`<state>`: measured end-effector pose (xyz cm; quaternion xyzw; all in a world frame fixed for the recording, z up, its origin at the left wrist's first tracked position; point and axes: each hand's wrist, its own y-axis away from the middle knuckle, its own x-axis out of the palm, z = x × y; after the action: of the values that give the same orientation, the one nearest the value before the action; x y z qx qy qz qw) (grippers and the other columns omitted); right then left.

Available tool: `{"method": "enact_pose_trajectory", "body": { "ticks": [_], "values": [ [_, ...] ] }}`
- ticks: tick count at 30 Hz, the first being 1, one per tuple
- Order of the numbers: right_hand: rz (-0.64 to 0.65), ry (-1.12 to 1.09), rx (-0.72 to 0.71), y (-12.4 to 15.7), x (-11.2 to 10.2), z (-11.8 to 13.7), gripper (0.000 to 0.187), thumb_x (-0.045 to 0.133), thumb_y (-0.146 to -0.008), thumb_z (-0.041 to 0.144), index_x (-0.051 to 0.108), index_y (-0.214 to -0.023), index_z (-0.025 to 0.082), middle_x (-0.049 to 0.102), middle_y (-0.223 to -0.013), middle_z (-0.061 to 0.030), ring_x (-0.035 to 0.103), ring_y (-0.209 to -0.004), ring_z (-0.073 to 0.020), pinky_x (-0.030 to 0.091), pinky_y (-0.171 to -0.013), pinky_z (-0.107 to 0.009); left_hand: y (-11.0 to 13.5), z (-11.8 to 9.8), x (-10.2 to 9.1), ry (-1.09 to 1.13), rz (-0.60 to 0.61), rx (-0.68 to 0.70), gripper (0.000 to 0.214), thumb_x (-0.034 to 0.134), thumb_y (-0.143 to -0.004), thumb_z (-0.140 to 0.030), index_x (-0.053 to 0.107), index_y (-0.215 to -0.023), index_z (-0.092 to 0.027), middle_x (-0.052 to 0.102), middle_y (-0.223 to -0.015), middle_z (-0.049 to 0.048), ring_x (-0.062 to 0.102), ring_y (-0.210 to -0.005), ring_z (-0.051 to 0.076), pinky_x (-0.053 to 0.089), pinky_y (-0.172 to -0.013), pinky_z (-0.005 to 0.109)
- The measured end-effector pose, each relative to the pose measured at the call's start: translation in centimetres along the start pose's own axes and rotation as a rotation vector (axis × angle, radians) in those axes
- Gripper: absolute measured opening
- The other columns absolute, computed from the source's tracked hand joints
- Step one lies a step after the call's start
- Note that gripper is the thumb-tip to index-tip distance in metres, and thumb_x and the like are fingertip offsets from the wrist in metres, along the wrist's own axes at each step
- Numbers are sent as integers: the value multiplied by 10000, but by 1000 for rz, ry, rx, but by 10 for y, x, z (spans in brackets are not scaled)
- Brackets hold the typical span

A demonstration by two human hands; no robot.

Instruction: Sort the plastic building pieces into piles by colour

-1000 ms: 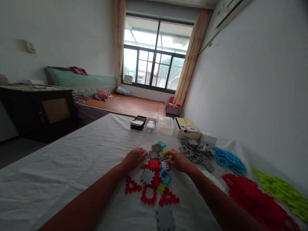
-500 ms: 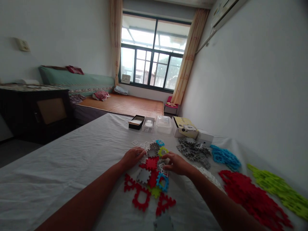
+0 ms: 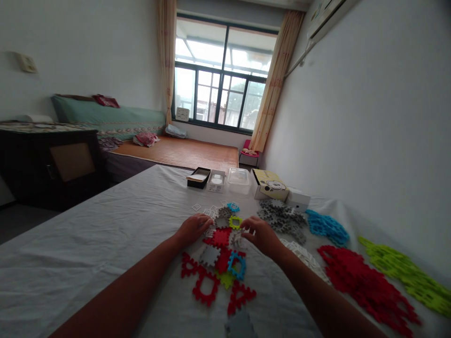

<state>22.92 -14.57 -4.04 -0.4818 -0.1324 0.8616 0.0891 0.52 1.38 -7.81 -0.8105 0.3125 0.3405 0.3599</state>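
Observation:
My left hand [image 3: 193, 228] rests on the white sheet with fingers loosely bent. Its fingertips are beside white lattice pieces [image 3: 209, 233] and grey toothed tiles [image 3: 221, 221]. On the other side, my right hand [image 3: 260, 235] has bent fingers apart from the thumb. It is close to a lime frame [image 3: 236, 222] and a blurred whitish piece [image 3: 236, 239]; contact is unclear. Between the hands lies a red toothed tile [image 3: 221, 237]. Nearer me are a light grey tile [image 3: 210, 256], a blue frame [image 3: 236, 265] and a red square frame [image 3: 206, 289].
At right lie heaps of grey pieces [image 3: 282, 218], blue pieces [image 3: 327, 227], red pieces [image 3: 364, 284] and lime pieces [image 3: 405, 272]. Along the far edge stand a black box [image 3: 198, 179], a clear plastic box [image 3: 239, 181] and a yellow-topped box [image 3: 270, 184].
My right hand has drawn slightly away from the lime frame, which now shows more fully. The whitish pieces beside its fingertips look shifted. My left hand has stayed almost still.

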Motion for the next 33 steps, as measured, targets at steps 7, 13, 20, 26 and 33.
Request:
{"method": "enact_pose_trajectory", "body": {
  "ticks": [7, 13, 20, 26, 33],
  "values": [
    [-18, 13, -127, 14, -2, 16, 70, 550, -821, 234, 613, -808, 207, 589, -855, -9, 585, -680, -94, 455, -668, -214, 1, -3, -2, -8, 9, 11, 371, 351, -909, -394, 681, -894, -226, 693, -977, 22, 588, -952, 163, 410, -881, 244],
    [-158, 190, -95, 27, -22, 8, 81, 526, -816, 231, 604, -837, 223, 638, -810, -13, 592, -767, -142, 448, -725, -259, 1, -1, -4, -20, 14, 21, 373, 348, -907, -404, 678, -907, -229, 692, -986, 18, 590, -958, 163, 407, -889, 238],
    [-303, 223, 321, 33, -91, -83, 165, 543, -737, 347, 596, -793, 201, 669, -722, -17, 626, -658, -162, 452, -629, -260, 1, -5, -5, -26, 27, 10, 381, 343, -901, -411, 681, -886, -235, 694, -972, 17, 589, -951, 166, 404, -895, 243],
    [-391, 447, 387, 20, -105, -108, 232, 535, -754, 290, 594, -934, 156, 642, -950, -106, 620, -824, -205, 452, -787, -318, 1, -7, -7, 2, 26, 15, 382, 347, -901, -416, 679, -872, -230, 694, -972, 22, 590, -941, 173, 412, -888, 259],
    [145, 161, 15, 17, -39, -21, 292, 534, -801, 208, 619, -1080, 209, 611, -1125, -74, 593, -889, -187, 461, -821, -315, 1, -6, -6, 4, 24, 19, 374, 361, -900, -419, 682, -884, -228, 696, -976, 23, 591, -942, 172, 411, -887, 249]
  ]
}}
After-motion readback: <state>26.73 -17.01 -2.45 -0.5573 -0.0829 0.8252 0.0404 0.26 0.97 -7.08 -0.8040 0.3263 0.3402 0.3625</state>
